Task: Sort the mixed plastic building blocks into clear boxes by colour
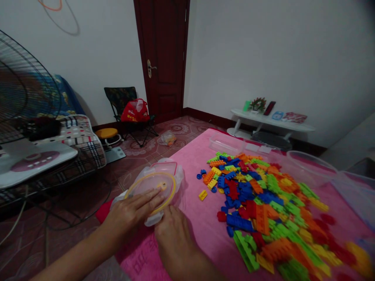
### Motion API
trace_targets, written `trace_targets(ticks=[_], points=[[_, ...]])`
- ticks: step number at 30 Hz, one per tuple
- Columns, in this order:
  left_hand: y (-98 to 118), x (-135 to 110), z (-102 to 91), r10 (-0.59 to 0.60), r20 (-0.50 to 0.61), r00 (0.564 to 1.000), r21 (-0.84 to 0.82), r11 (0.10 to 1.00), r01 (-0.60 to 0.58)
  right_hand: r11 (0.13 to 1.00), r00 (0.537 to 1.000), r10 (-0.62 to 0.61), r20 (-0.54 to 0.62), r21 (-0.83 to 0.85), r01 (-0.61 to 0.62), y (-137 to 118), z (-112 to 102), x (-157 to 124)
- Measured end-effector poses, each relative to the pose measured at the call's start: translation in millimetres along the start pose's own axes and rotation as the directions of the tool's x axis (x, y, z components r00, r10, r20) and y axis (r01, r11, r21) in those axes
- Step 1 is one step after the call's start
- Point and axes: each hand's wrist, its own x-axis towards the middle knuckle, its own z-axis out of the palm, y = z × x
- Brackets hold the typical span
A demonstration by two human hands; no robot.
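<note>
- On the pink cloth, the yellow-rimmed lid lies beneath my fingers, on top of some clear plastic.
- My left hand is laid flat across the lid, fingers stretched out and grasping nothing. Heavy or uneven pressure there could tip the lid or make it skid.
- My right hand is curled at the lid's near rim; I can't tell from here whether it pinches the edge or just rests against it. A weak hold could let that rim slip away.
- The plastic under the lid is hard to make out, perhaps several pieces together; if they are loose, they could slide apart under my push.
- The table edge runs just left of the lid, so a leftward shove might send things to the floor.
- Right of the lid sits the block pile, with one yellow block nearer; a careless elbow could scatter them.
</note>
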Motion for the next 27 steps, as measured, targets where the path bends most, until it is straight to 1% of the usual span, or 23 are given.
trace_targets(ticks=[3, 6, 8, 10, 12, 14, 16, 18, 19, 21, 22, 23, 24, 25, 26, 27], points=[[7.6, -2.3, 1.8, 0.034, 0.055, 0.998, -0.107, 0.994, -0.028, 0.99, 0.997, -0.024, 0.068, 0.14, 0.014, 12.0, -23.6, -15.0], [13.9, 0.1, 5.9, 0.059, 0.117, 0.991, -0.181, 0.983, -0.038, 0.985, 0.99, -0.05, 0.13, 0.173, 0.028, 29.9, -40.6, -31.1], [14.5, 4.0, 9.1, 0.027, 0.172, 0.985, -0.177, 0.984, 0.004, 0.98, 0.991, -0.011, 0.137, 0.199, -0.017, 39.6, -43.8, -39.5], [12.3, 8.7, 9.4, 0.006, 0.202, 0.979, -0.189, 0.981, 0.033, 0.962, 0.991, 0.086, 0.106, 0.248, -0.11, 45.3, -43.6, -45.1], [9.0, 13.1, 5.1, 0.032, 0.213, 0.976, -0.238, 0.971, 0.021, 0.937, 0.983, 0.168, 0.07, 0.299, -0.181, 47.8, -43.1, -47.8], [6.8, 16.0, -2.4, 0.08, 0.225, 0.971, -0.28, 0.96, -0.015, 0.918, 0.979, 0.195, 0.062, 0.339, -0.205, 48.8, -43.5, -48.7], [6.2, 16.8, -9.3, 0.093, 0.232, 0.968, -0.269, 0.963, -0.028, 0.91, 0.98, 0.185, 0.067, 0.364, -0.197, 49.7, -44.1, -48.8], [4.8, 15.8, -11.6, 0.048, 0.221, 0.974, -0.226, 0.974, 0.003, 0.908, 0.98, 0.188, 0.069, 0.369, -0.2, 50.5, -44.1, -48.6], [2.5, 15.1, -10.4, 0.005, 0.208, 0.978, -0.202, 0.979, 0.038, 0.911, 0.979, 0.194, 0.063, 0.358, -0.204, 50.7, -43.8, -48.2], [-7.6, 14.4, -3.1, -0.129, 0.152, 0.98, -0.173, 0.973, 0.155, 0.935, 0.978, 0.205, 0.03, 0.291, -0.205, 50.8, -43.0, -45.9], [-15.8, 15.0, 2.4, -0.217, 0.105, 0.971, -0.18, 0.956, 0.233, 0.953, 0.98, 0.198, 0.0, 0.235, -0.192, 50.4, -42.7, -43.9], [-25.9, 16.4, 8.8, -0.317, 0.055, 0.947, -0.209, 0.924, 0.321, 0.972, 0.985, 0.17, -0.032, 0.173, -0.162, 49.6, -42.3, -41.1], [-37.1, 18.7, 15.5, -0.423, 0.013, 0.906, -0.266, 0.872, 0.411, 0.987, 0.991, 0.123, -0.059, 0.112, -0.116, 48.6, -41.7, -37.9], [-48.7, 21.9, 22.1, -0.522, -0.003, 0.853, -0.353, 0.798, 0.488, 0.996, 0.995, 0.066, -0.076, 0.062, -0.062, 47.3, -40.9, -34.3], [-59.7, 25.7, 28.0, -0.614, 0.02, 0.789, -0.462, 0.694, 0.552, 1.0, 0.997, 0.006, -0.08, 0.026, -0.004, 45.9, -39.6, -30.7], [-69.2, 29.8, 33.0, -0.694, 0.092, 0.715, -0.577, 0.548, 0.606, 0.999, 0.996, -0.054, -0.074, 0.006, 0.054, 44.6, -37.7, -27.3]])
